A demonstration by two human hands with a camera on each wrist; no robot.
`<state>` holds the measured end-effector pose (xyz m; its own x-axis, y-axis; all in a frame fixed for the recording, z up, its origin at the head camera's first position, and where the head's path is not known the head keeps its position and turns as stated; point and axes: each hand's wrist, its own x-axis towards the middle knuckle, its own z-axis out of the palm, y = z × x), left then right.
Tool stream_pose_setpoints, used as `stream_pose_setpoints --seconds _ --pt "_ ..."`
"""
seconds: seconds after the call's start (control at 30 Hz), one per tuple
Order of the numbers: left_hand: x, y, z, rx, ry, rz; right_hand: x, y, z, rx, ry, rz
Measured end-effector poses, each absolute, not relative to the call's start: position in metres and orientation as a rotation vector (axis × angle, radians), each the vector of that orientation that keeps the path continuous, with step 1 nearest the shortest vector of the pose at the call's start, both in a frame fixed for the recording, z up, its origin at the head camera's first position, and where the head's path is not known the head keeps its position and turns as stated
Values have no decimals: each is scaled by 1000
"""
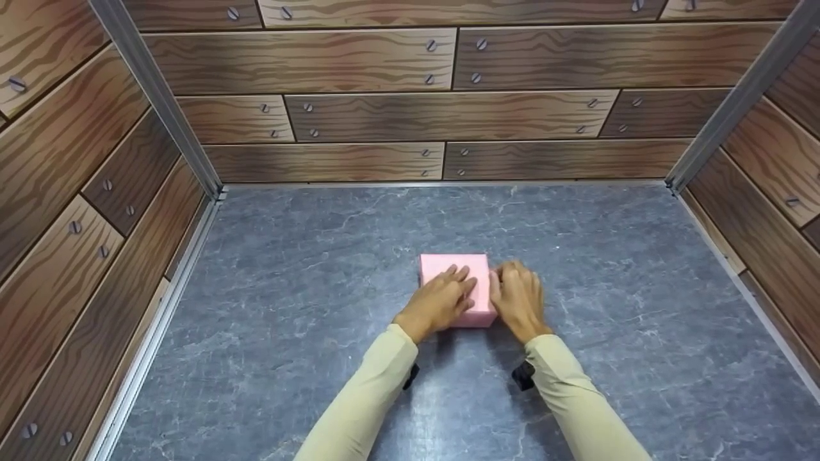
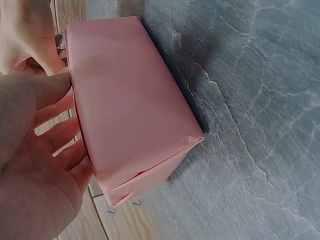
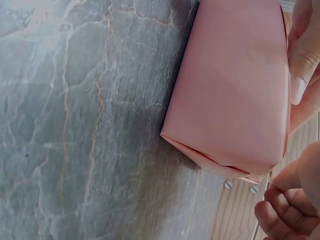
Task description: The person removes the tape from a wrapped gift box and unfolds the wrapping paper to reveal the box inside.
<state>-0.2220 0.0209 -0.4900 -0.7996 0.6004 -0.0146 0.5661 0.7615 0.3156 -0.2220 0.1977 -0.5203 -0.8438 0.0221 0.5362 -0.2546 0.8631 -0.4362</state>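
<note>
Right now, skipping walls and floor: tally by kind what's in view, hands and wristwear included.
Pink wrapped box: 1
Hands: 2 (left hand, right hand)
Pale sleeves: 2 (left sleeve, right sleeve)
Dark wrist pieces: 2 (left piece, right piece)
Total: 7

Your table (image 1: pixel 288 378): grey-blue, marbled, pale veins. Plank-pattern panels around it, slotted screw heads (image 1: pixel 430 45) showing: back panel (image 1: pixel 371 115) along your far edge, left panel (image 1: pixel 64 153), right panel (image 1: pixel 785 218). Metal posts, your far-left (image 1: pixel 161 96) and far-right (image 1: pixel 738 96) corners. Thin pale strip (image 1: pixel 384 185) along your far edge.
</note>
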Motion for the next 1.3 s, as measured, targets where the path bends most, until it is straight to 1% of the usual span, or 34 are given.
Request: stream_pose_setpoints --seconds 0.43,0.87,1.3 --pt "-221 20 -489 948 2844 469 -221 201 -519 111 -2543 712" --pt "-223 21 -491 973 2854 460 -223 207 -524 122 -2508 689" --pt "-223 21 -490 922 2815 495 -222 210 -523 102 -2527 687"
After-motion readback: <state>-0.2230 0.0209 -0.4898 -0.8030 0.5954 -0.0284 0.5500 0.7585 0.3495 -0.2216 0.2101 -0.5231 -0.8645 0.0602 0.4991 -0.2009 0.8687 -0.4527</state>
